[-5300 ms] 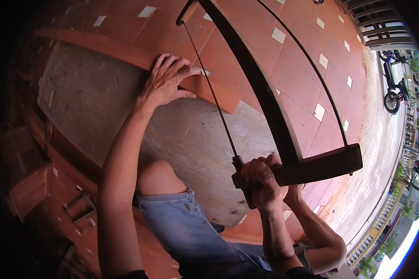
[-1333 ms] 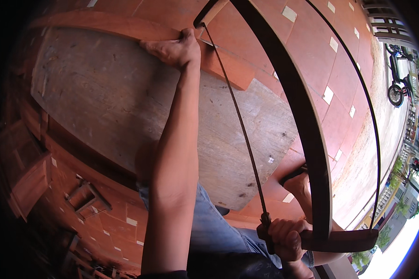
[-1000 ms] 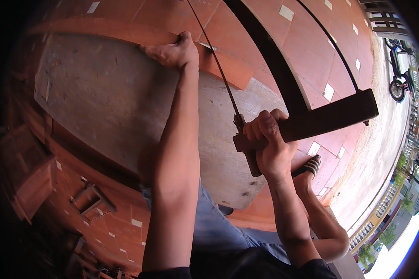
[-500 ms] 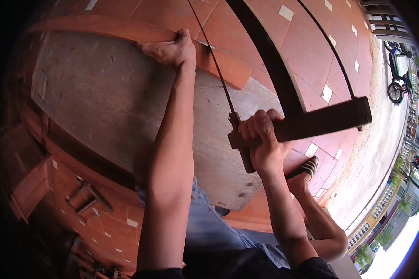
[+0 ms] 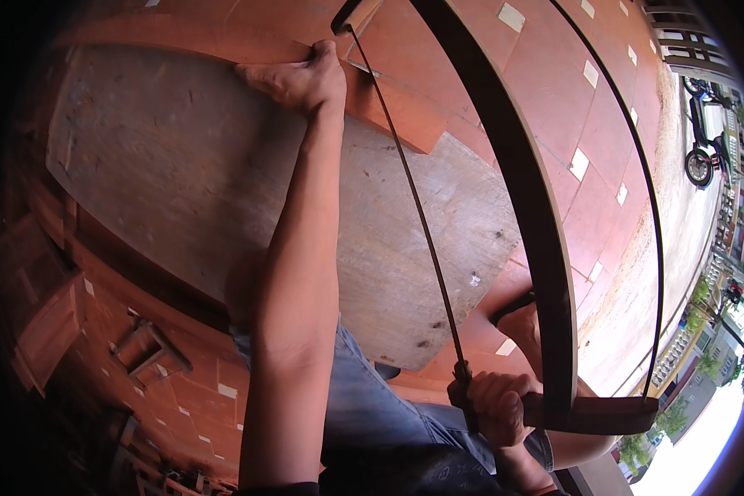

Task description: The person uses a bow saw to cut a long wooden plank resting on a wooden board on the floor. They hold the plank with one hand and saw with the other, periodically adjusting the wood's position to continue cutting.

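A long reddish wooden plank (image 5: 397, 120) lies along the far edge of a worn, low wooden worktop (image 5: 182, 157). Near the plank's right end, my left hand (image 5: 302, 87) presses down and grips it, thumb pointing away from me. My right hand (image 5: 502, 405) is wrapped around the end piece of a wooden frame saw (image 5: 533, 190), low and close to my body. The thin saw blade (image 5: 417, 211) slants from that hand up across the plank, right of my left hand. Whether its teeth sit in a cut is too small to tell.
Reddish floor tiles (image 5: 546, 124) with small pale insets surround the worktop. A small wooden frame (image 5: 150, 354) and other wooden pieces (image 5: 45, 326) stand at the left. My bent leg (image 5: 527, 331) is beside the worktop's right corner. A motorbike (image 5: 699, 157) is parked outside at the far right.
My right hand has pulled the saw back toward my body, bringing its far end piece into view. My left hand stays on the plank.
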A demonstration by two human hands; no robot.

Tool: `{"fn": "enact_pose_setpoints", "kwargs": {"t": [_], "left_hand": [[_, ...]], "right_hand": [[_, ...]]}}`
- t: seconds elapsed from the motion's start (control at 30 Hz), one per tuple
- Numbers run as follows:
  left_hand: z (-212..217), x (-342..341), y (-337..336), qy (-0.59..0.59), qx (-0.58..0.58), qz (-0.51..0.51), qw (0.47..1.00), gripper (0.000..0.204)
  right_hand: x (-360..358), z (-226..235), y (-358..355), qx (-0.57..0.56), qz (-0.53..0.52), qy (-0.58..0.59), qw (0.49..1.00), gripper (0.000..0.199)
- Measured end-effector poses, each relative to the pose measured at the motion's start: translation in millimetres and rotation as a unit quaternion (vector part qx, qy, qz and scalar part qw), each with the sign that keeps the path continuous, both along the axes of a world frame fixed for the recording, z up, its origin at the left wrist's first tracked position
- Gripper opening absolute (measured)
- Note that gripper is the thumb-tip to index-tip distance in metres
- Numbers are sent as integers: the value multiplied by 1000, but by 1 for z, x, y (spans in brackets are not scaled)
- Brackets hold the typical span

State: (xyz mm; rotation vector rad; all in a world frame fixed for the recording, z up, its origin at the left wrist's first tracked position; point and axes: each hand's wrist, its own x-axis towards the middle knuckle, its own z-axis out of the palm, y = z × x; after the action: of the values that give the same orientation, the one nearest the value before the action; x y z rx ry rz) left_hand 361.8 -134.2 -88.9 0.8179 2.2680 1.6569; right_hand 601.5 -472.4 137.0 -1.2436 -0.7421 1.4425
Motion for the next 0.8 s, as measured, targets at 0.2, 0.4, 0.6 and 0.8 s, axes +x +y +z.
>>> {"fn": "enact_pose_setpoints", "kwargs": {"t": [0.2,0.4,0.6,0.8], "left_hand": [[-3,24,7,-65,48,-12,997,84],[-6,-4,5,-15,57,25,998,79],[-9,7,4,6,45,-1,999,86],[-12,-1,9,-19,67,10,997,89]], "right_hand": [[-57,-109,185,19,-43,-15,999,36],[-42,-74,120,-2,6,-11,1000,37],[6,16,-23,-28,3,-33,999,38],[-58,-100,144,4,-27,-10,1000,38]]}}
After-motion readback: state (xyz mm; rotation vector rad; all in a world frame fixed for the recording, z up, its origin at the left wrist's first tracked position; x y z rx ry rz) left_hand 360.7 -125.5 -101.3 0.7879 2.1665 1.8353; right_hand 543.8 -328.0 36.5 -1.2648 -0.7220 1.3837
